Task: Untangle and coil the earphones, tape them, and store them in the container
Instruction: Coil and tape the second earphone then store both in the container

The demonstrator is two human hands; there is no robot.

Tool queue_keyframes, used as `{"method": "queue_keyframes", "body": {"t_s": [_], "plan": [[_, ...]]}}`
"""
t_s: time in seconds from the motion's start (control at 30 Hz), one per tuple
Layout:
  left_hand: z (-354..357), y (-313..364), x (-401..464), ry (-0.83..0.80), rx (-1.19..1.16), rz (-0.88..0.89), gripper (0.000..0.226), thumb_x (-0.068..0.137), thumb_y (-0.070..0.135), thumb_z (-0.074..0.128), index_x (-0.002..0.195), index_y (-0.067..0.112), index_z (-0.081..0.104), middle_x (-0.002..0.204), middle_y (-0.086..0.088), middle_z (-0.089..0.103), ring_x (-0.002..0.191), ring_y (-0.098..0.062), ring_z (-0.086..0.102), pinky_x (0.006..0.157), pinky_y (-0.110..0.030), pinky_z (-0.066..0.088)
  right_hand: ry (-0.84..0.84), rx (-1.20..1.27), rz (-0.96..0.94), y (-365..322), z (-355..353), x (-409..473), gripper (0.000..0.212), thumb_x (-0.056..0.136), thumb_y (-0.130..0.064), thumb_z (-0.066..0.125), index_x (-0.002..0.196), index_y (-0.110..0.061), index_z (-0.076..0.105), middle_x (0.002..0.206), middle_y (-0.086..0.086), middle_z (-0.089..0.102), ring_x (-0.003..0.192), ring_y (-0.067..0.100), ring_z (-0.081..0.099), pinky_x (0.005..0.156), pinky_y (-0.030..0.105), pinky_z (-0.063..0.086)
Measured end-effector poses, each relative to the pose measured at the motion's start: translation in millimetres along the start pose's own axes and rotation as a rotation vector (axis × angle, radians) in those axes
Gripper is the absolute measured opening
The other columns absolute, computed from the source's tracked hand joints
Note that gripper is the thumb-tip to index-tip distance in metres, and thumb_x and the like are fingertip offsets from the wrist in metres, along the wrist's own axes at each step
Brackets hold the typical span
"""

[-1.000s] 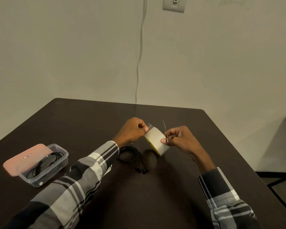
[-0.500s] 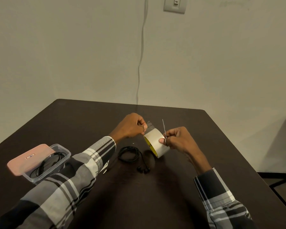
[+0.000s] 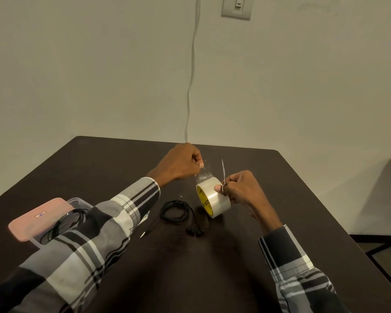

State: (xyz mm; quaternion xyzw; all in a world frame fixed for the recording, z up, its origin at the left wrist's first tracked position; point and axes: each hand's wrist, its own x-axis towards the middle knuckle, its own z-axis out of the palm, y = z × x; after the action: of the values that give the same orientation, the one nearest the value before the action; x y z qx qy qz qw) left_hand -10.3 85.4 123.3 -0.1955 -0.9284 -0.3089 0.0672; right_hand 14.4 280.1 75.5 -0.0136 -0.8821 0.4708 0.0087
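Clear tape was the job at this moment: taping step, strip being pulled, not yet cut. Landmark = the white roll of clear packing tape with yellow core label (image 3: 213,198), held up just above the dark brown wooden table (image 3: 212,267).

- Right hand (image 3: 242,188) was at the roll's right side, thumb pressed on its outer face, fingers also closed round a thin metal blade, likely scissors (image 3: 223,171), pointing up above the roll.
- Left hand (image 3: 181,162) was up-left of the roll, pinching the free end of a short clear strip (image 3: 203,175) running down to the roll.
- Coiled black wired earphones (image 3: 176,210) lay on the table just left of the roll, buds and plug trailing toward the camera. Coil untaped.
- Clear plastic container (image 3: 77,203) sat well left of the roll, pink lid (image 3: 40,219) resting across it, another black cable inside, partly behind the plaid sleeve.

Judgement: next move called for keeping the strip taut, cutting it near the roll, then wrapping it round the coil. Risk was the strip folding onto itself.
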Motion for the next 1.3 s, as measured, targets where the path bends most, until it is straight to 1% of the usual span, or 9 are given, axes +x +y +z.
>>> {"method": "queue_keyframes", "body": {"t_s": [0.2,0.3,0.47,0.8,0.97,1.07,1.17,1.23,1.3], "plan": [[-6.7,10.1,7.0,0.03,0.067,0.06,0.007,0.089,0.009,0.066,0.084,0.011,0.071,0.064,0.015,0.056,0.06,-0.001,0.054,0.057,-0.01,0.034,0.021,0.011,0.037,-0.4,1.7,2.8,0.02,0.083,-0.02,0.078,0.076,-0.002,0.072,0.084,0.008,0.074,0.079,0.025,0.073,0.076,0.048,0.062],[-8.0,10.7,10.4,0.007,0.07,0.067,0.008,0.089,0.012,0.067,0.081,0.013,0.07,0.063,0.015,0.055,0.058,-0.001,0.053,0.059,-0.013,0.038,0.008,0.054,0.035,3.2,1.7,1.6,0.02,0.083,-0.019,0.079,0.076,-0.001,0.072,0.082,0.007,0.075,0.074,0.021,0.073,0.065,0.038,0.063],[-9.8,6.7,16.6,-0.014,0.031,0.079,0.014,0.084,0.027,0.075,0.079,0.015,0.071,0.066,0.009,0.061,0.061,-0.004,0.054,0.06,-0.016,0.038,-0.024,0.208,0.057,8.0,-1.6,-2.7,0.026,0.081,-0.015,0.081,0.092,0.005,0.07,0.078,0.005,0.076,0.063,0.013,0.073,0.051,0.024,0.055],[-4.3,8.2,16.1,0.005,0.042,0.171,0.013,0.084,0.031,0.076,0.09,0.019,0.076,0.067,0.018,0.061,0.06,0.004,0.056,0.059,-0.011,0.036,-0.13,0.359,0.081,10.7,-5.6,-12.5,0.034,0.078,-0.016,0.085,0.098,0.0,0.063,0.071,0.006,0.076,0.061,0.02,0.074,0.049,0.029,0.057],[-3.8,10.7,13.6,-0.016,0.013,0.221,0.017,0.084,0.027,0.076,0.095,0.015,0.079,0.086,0.003,0.074,0.076,-0.009,0.065,0.072,-0.023,0.051,-0.12,0.259,-0.006,16.7,-18.3,-11.0,0.035,0.073,-0.025,0.088,0.091,-0.005,0.067,0.073,0.007,0.076,0.062,0.019,0.073,0.057,0.032,0.062],[-4.2,10.8,12.6,-0.024,-0.011,0.243,0.019,0.084,0.024,0.076,0.101,0.015,0.078,0.092,0.005,0.075,0.082,-0.007,0.067,0.078,-0.02,0.052,-0.114,0.208,-0.063,21.7,-31.9,-7.6,0.047,0.066,-0.035,0.091,0.094,-0.007,0.067,0.069,0.004,0.073,0.061,0.015,0.069,0.06,0.03,0.061],[-4.4,11.8,11.7,-0.036,-0.008,0.261,0.019,0.085,0.022,0.075,0.103,0.016,0.077,0.085,0.016,0.07,0.075,0.006,0.062,0.07,-0.006,0.044,-0.162,0.147,-0.069,23.5,-45.5,-3.1,0.056,0.062,-0.037,0.093,0.1,-0.008,0.064,0.069,0.004,0.066,0.065,0.016,0.064,0.061,0.031,0.06],[-3.6,13.8,10.9,-0.029,0.007,0.289,0.015,0.086,0.021,0.074,0.099,0.016,0.079,0.076,0.023,0.064,0.072,0.005,0.062,0.066,-0.007,0.044,-0.211,0.092,-0.054,22.8,-54.7,-1.1,0.061,0.06,-0.037,0.095,0.102,-0.008,0.062,0.073,0.005,0.066,0.067,0.017,0.063,0.06,0.031,0.06],[-3.0,15.2,9.9,-0.014,0.014,0.311,0.013,0.086,0.023,0.074,0.096,0.017,0.079,0.075,0.02,0.065,0.072,-0.002,0.063,0.067,-0.01,0.045,-0.264,0.031,-0.051,22.0,-62.1,-0.2,0.065,0.056,-0.041,0.096,0.1,-0.009,0.062,0.075,0.005,0.066,0.067,0.015,0.062,0.059,0.029,0.059]]}}
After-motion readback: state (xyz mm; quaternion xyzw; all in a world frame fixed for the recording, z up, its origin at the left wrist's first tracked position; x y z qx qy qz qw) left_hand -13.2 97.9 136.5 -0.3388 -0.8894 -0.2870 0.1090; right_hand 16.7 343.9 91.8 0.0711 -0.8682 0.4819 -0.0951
